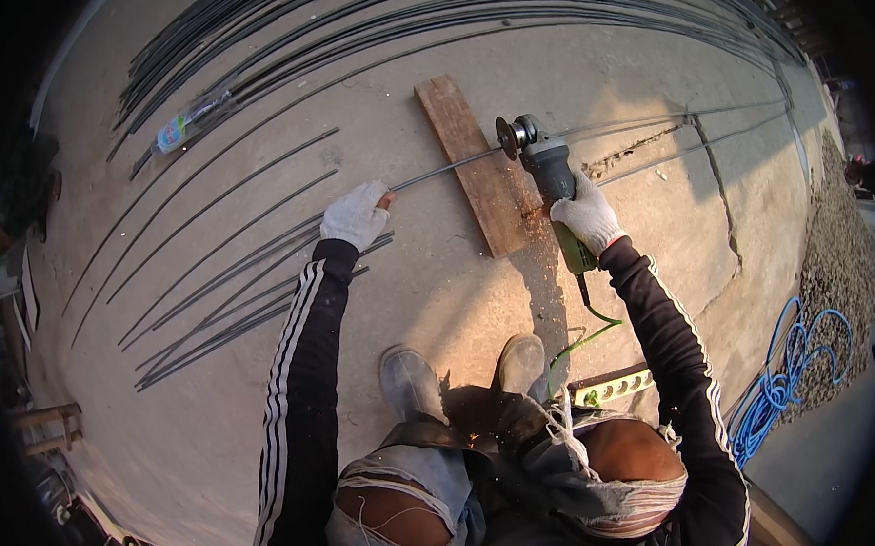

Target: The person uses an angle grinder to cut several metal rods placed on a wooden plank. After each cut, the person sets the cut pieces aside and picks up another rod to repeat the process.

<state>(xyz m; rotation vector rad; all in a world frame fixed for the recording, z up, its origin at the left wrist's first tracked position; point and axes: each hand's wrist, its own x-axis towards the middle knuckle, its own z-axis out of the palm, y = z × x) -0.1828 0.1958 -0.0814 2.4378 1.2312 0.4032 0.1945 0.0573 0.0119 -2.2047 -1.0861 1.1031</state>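
the person crouches on a concrete floor (439,302), and both forearms come from the lower edge in black sleeves with white stripes. the left hand (355,216), in a white work glove, is stretched forward with the arm almost straight. its fingers are clenched around a thin steel rod (443,168) and press it down on the floor, to the left of a wooden plank (472,164). the rod runs from this hand to the right, goes over the plank and continues toward the right edge of the floor.

the right hand (587,216), also in a white glove, has the elbow bent out to the right. its fingers are closed around the body of a green angle grinder (554,185). the grinder points forward and a little to the left, and its disc (506,136) stands upright at the rod, just at the right side of the plank. whether the disc really touches the rod i cannot tell. a green cable (587,340) goes from the tool back toward the person.

many more rods (222,253) lie to the left of the left hand, and long ones curve along the far edge of the floor. two grey boots (461,374) stand between the arms. a blue hose (784,380) lies coiled near the right edge, beside gravel (832,256).
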